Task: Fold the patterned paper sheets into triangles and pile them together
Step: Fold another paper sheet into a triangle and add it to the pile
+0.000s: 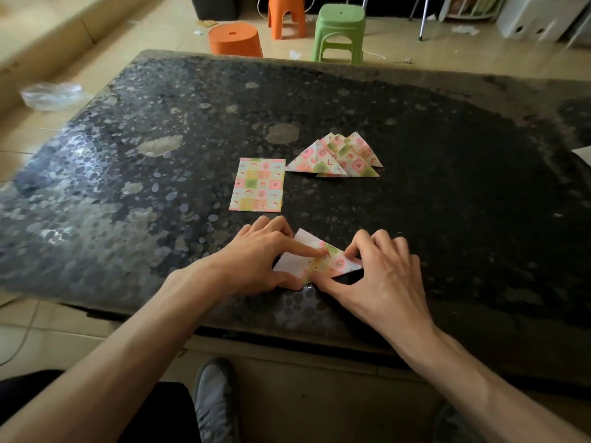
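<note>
Sheet [332, 263], half-folded: on counter [447, 193], well this side of the pile [339, 158]. Left hand [256, 260] pressed it down by forefinger; right hand [383, 276] pinched its corner. Probably best creased once corners met exactly.

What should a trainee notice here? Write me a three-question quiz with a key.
1. True or false: the pile of triangles lies right of the flat sheet.
2. The left hand presses its index finger on: A) the half-folded sheet B) the flat sheet C) the pile of triangles.
3. Fill in: the rightmost stool beyond the table is ____.
Key: 1 true; 2 A; 3 green.
</note>
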The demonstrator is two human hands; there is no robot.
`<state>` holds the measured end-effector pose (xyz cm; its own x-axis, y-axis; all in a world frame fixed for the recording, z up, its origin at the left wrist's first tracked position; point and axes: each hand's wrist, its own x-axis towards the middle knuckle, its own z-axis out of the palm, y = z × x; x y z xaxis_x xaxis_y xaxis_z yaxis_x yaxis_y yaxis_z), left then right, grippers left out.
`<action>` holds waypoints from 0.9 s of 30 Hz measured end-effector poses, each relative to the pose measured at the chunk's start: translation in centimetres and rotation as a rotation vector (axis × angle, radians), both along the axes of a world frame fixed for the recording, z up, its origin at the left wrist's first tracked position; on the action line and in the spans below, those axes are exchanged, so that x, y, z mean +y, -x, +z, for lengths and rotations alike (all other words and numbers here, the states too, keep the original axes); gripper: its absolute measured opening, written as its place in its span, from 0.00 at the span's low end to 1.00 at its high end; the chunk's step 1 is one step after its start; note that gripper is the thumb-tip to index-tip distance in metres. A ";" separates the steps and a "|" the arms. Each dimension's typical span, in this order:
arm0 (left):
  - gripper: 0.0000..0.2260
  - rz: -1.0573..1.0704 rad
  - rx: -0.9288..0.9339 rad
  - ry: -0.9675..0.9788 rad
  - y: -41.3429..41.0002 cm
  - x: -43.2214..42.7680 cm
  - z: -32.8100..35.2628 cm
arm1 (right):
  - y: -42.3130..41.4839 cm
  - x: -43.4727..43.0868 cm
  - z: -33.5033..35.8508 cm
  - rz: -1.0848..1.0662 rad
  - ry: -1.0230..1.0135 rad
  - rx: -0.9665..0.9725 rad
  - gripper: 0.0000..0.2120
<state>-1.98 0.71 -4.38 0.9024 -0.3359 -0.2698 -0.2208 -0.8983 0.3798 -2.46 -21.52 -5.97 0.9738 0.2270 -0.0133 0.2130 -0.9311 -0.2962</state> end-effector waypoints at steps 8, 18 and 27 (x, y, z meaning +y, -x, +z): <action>0.27 -0.003 0.002 -0.013 -0.1 0.0 0.2 | 1.0 0.8 -0.2 -0.034 0.061 -0.055 0.36; 0.28 -0.005 0.007 -0.014 -0.2 -0.1 0.3 | -0.1 0.9 0.7 -0.045 0.049 0.122 0.37; 0.27 -0.020 0.024 -0.015 0.0 0.1 0.4 | -1.1 0.7 0.8 -0.024 0.057 0.215 0.36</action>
<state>-1.94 0.79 -4.01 0.8891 -0.3492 -0.2960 -0.2295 -0.8995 0.3719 -1.41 -20.84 -5.12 0.9523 0.1969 -0.2332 0.1283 -0.9515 -0.2795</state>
